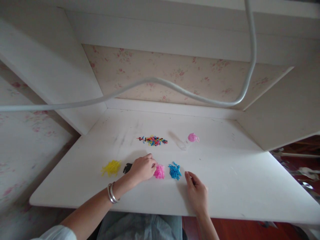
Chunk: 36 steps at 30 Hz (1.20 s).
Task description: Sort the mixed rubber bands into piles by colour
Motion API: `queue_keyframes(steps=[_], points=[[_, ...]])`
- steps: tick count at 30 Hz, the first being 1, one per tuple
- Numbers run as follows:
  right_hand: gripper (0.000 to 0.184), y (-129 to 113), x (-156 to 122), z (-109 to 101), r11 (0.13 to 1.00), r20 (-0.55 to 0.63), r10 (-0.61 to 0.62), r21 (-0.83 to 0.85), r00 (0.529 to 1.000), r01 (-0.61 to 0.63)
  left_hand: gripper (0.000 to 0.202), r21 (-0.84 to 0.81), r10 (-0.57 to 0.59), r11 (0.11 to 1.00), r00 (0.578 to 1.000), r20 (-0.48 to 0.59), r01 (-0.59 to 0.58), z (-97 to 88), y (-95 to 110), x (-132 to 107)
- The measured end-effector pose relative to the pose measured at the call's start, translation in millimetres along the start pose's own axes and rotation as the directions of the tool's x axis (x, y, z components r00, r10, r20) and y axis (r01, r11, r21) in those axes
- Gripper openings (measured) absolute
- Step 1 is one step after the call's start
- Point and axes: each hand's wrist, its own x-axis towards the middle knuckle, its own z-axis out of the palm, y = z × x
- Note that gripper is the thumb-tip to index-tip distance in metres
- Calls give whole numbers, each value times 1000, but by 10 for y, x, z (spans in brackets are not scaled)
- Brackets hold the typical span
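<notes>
My left hand (143,168), with two silver bangles (113,193) on its wrist, reaches over the white table. Its fingers are pinched together at the left edge of a pile of pink rubber bands (159,171); whatever they hold is hidden. A black pile (127,168) is partly covered by that hand. My right hand (197,190) is curled closed to the right of a blue pile (174,170), apart from it; its contents cannot be made out. At the left lies a yellow pile (111,167). A mixed-colour heap of bands (154,140) lies farther back.
Behind the piles lie a clear plastic tube (182,145) and a pink rounded piece (192,137). A thick white cable (160,81) crosses the view above the table (235,186). Side panels (282,110) and a floral back wall (150,71) bound the space.
</notes>
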Motion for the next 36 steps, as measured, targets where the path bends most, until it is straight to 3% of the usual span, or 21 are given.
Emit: queue_keyframes(steps=[2,6,10,15,18,21,25,29,33,36], points=[[56,12,3,6,1000,-2,-5,12,1000,5,28,-21,15,1000,999,-35,-16,-96,-34,8],[59,42,13,16,1000,-7,-13,20,1000,13,26,-156,-5,987,972,-235,-33,-333,-201,-46],[56,41,16,11,1000,1,-4,0,1000,4,25,-333,-108,943,941,-321,-6,-383,-356,-310],[55,17,10,14,1000,9,11,-8,1000,-11,23,-529,-302,840,912,-276,118,-78,-390,-804],[54,22,8,21,1000,10,13,12,1000,-13,32,-567,-398,801,879,-260,195,175,-403,-1017],[55,52,11,12,996,9,41,75,999,-42,41,-550,-419,809,859,-294,206,357,-436,-1104],[54,38,32,-9,986,8,70,151,997,-71,41,-545,-383,823,866,-321,161,414,-473,-1104],[50,-211,121,43,992,127,-62,114,990,48,41,-538,-364,831,871,-330,143,398,-475,-1101],[46,-657,329,229,968,268,-250,39,931,248,41,-528,-374,837,853,-363,143,439,-479,-1115],[42,-977,543,441,909,331,-330,-141,884,392,40,-505,-371,851,845,-387,143,488,-495,-1129]])
